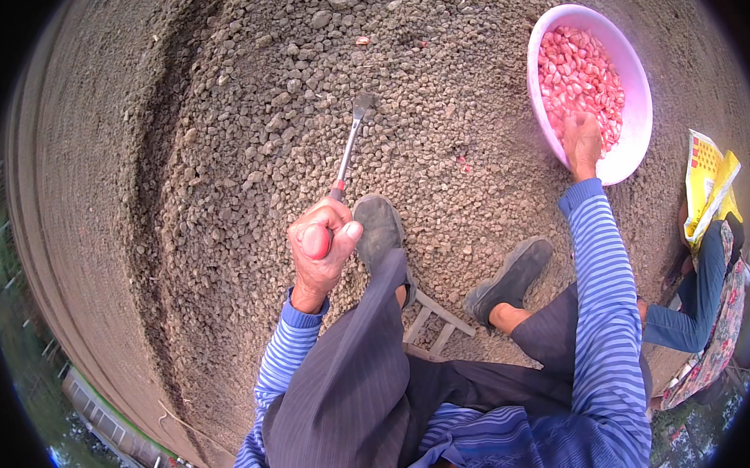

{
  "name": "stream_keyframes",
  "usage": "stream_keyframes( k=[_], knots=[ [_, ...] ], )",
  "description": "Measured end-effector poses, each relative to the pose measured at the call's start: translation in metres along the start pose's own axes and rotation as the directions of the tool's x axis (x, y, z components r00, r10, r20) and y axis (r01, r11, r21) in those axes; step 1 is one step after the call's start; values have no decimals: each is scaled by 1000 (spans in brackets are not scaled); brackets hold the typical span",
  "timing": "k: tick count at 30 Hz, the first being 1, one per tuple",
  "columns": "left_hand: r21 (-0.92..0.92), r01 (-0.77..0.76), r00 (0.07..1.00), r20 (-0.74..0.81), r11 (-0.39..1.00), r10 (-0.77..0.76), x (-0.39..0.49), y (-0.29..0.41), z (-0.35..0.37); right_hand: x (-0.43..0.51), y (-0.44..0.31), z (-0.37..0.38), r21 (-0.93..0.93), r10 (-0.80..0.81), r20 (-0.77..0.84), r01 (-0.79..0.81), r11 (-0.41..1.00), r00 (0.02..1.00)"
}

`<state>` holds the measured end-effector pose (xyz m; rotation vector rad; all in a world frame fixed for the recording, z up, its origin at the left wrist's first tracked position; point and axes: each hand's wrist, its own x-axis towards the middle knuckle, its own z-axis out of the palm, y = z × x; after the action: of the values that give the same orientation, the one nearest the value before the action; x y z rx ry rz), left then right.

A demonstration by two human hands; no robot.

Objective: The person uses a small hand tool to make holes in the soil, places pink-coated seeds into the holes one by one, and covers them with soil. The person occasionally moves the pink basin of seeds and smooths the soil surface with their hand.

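Note:
My left hand [323,249] is wrapped around the red-ended handle of a narrow-bladed hand tool [347,155]. The tool's metal shaft points away from me, and its flat blade [362,104] is over or against the cloddy soil; contact is unclear. At the upper right, my right hand [582,140] reaches over the near rim into a pink plastic basin [634,106]. Its curled fingers are down among many pinkish garlic cloves [578,68], so whether they grip any is hidden. The basin rests on the soil.
My shoes [380,227] stand on loose soil [253,176], with a wooden stool [438,322] between my legs. Stray cloves [362,40] lie on the ground. A furrow [152,162] runs along the left. Another person [692,308] is at right beside a yellow bag [708,185].

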<state>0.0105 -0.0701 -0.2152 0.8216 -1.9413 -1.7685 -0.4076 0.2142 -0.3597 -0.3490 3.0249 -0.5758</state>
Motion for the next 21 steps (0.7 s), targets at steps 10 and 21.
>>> stream_keyframes(
  k=[10, 21],
  knots=[
    [36, 34, 999, 30, 999, -35, -63, -23, -4, -14, -7, -9, 194, -46, -43, 53, 980, 998],
    [-60, 46, 999, -5, 997, -47, -36, -92, 3, -14, -5, -8, 513, 39, -148, 43, 857, 988]
  ],
)
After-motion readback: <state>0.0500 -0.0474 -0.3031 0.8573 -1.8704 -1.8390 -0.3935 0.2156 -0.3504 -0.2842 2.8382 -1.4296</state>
